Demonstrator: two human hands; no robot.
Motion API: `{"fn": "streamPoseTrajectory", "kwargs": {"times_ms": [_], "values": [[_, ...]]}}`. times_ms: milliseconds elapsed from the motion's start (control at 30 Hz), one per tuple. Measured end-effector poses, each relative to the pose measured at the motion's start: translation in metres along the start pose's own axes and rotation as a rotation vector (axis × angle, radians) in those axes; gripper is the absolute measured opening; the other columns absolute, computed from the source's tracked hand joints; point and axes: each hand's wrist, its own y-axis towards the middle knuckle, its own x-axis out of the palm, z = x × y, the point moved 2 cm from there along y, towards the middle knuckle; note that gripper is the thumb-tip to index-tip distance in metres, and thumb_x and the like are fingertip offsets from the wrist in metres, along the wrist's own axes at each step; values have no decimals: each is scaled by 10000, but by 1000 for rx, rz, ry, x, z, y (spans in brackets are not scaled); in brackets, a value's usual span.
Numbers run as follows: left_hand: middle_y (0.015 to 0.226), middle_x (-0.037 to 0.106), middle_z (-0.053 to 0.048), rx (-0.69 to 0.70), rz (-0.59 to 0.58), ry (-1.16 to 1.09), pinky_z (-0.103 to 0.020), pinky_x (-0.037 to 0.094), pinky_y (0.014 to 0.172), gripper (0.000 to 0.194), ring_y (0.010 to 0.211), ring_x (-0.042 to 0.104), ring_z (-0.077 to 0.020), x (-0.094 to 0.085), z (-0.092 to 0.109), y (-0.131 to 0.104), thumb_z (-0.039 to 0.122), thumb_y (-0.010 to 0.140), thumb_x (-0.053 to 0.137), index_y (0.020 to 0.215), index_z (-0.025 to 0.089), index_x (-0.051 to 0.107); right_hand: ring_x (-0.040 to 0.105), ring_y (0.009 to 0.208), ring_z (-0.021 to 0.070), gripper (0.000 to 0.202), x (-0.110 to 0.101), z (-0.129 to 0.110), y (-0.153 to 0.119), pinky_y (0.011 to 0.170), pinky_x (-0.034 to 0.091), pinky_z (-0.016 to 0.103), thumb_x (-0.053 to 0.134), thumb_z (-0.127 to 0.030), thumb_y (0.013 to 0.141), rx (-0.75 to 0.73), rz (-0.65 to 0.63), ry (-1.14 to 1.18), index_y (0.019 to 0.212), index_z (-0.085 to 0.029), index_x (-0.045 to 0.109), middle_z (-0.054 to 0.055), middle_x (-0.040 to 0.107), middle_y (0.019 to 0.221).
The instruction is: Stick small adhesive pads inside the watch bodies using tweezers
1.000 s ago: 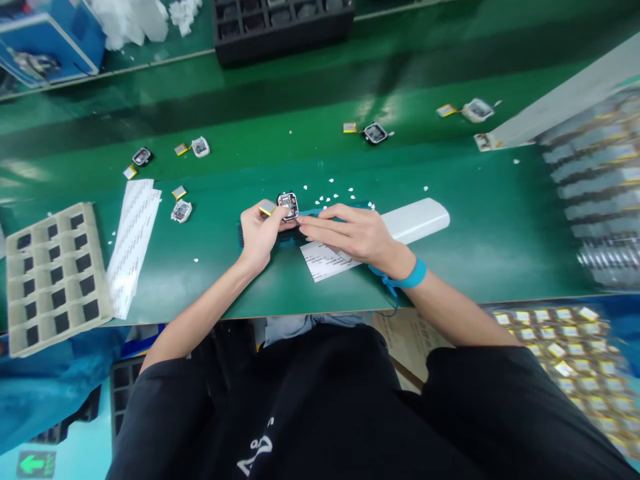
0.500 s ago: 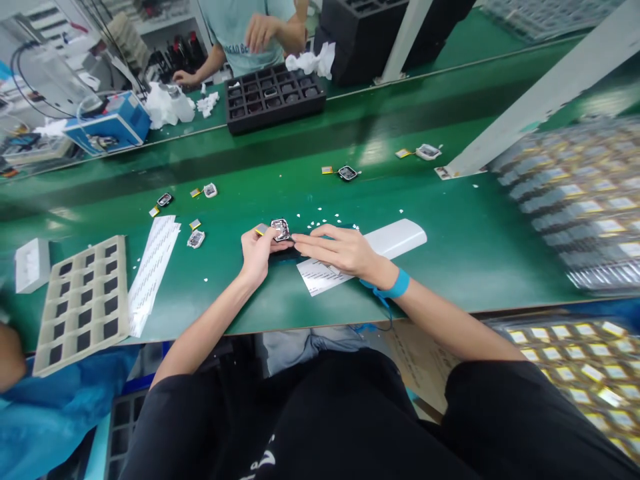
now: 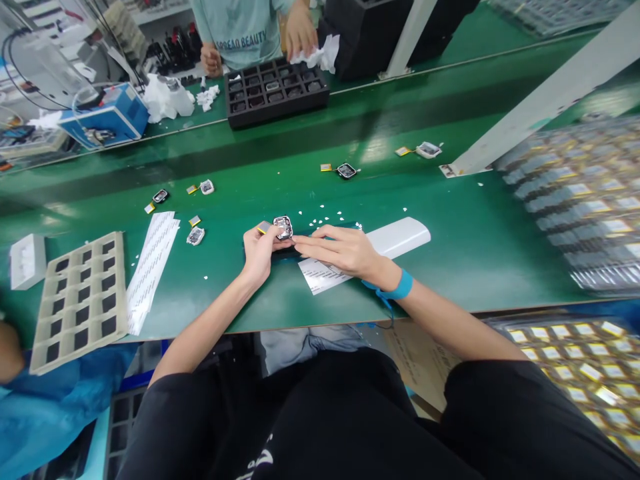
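Observation:
An opened smartwatch case (image 3: 283,227) with exposed innards is gripped in my left hand (image 3: 259,253), the thumb pressing on its edge. A small yellow-edged battery (image 3: 263,228) shows beside that thumb. My right hand (image 3: 345,250) reaches in from the right, its fingers drawn together and fingertips at the case's lower edge. Whatever is pinched there is hidden. Both hands are just above a dark mat or pad (image 3: 287,254), mostly covered. Under my right hand lies a printed white sheet (image 3: 320,279), and beyond it a glossy white curved strip (image 3: 400,237).
Several watch cases (image 3: 346,171) with batteries lie across the green bench (image 3: 270,300), with white scraps (image 3: 327,219) nearby. At left are a beige tray (image 3: 83,310), label sheets (image 3: 153,267) and a white box (image 3: 28,261). Stacked battery trays (image 3: 585,200) stand right. A co-worker (image 3: 240,33) is opposite.
The watch case has tilted slightly so its inside faces me more. My right hand has barely moved. The co-worker's hand opposite has shifted toward the white tissue.

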Motion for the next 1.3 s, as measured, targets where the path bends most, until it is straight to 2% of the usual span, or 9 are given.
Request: {"fn": "streamPoseTrajectory", "kwargs": {"times_ms": [367,533,700,800,900,1000,1167,1300], "values": [[617,708,19,32,-9,-12,-215,639,544,156,498,696,-117,1,0,-2,218,625,770,643,167,623,792,978,176,285,1,1,-4,787,697,313,616,-128,1083,2,-52,-48,1222,-276,816,1,846,1244],[624,706,24,42,-9,4,-217,641,545,136,501,679,-105,-1,-2,1,213,639,765,659,165,639,788,968,170,226,-2,0,0,795,685,303,625,-120,1087,-30,-35,-54,1176,-226,803,10,849,1233],[621,700,26,66,-19,21,-231,651,545,154,501,668,-103,-4,-6,3,229,634,773,637,172,630,765,907,169,171,-5,-3,3,735,661,294,645,-102,1072,-66,34,-75,1127,-185,784,14,861,1182],[637,707,22,83,-41,35,-254,673,581,196,533,700,-120,-4,-8,3,244,647,815,653,170,634,763,947,173,211,-2,-2,-1,746,661,297,621,-121,1086,-34,-9,-46,1188,-212,781,11,857,1203],[740,767,9,106,-60,43,-269,695,642,252,612,757,-141,-5,-11,4,269,673,881,823,161,711,762,1028,183,333,3,2,-7,819,679,322,549,-118,1106,57,-91,13,1340,-244,751,26,840,1268],[817,798,1,163,-56,41,-271,703,668,467,646,781,-148,-6,-13,8,325,662,941,1054,159,749,758,1040,194,385,5,4,-9,856,692,353,556,-111,1098,125,-59,77,1425,-241,711,37,825,1313],[861,801,-17,263,-63,73,-267,702,656,556,630,771,-138,-10,-15,14,436,649,996,1061,158,747,743,992,200,405,5,3,-5,884,694,378,645,-76,1053,142,57,135,1441,-186,679,71,821,1321],[863,784,-11,298,-103,107,-284,718,686,570,650,779,-144,-11,-15,14,464,696,984,1117,168,740,744,972,191,421,5,3,-4,857,690,363,637,-62,1054,155,82,169,1445,-213,675,50,833,1285]]}}
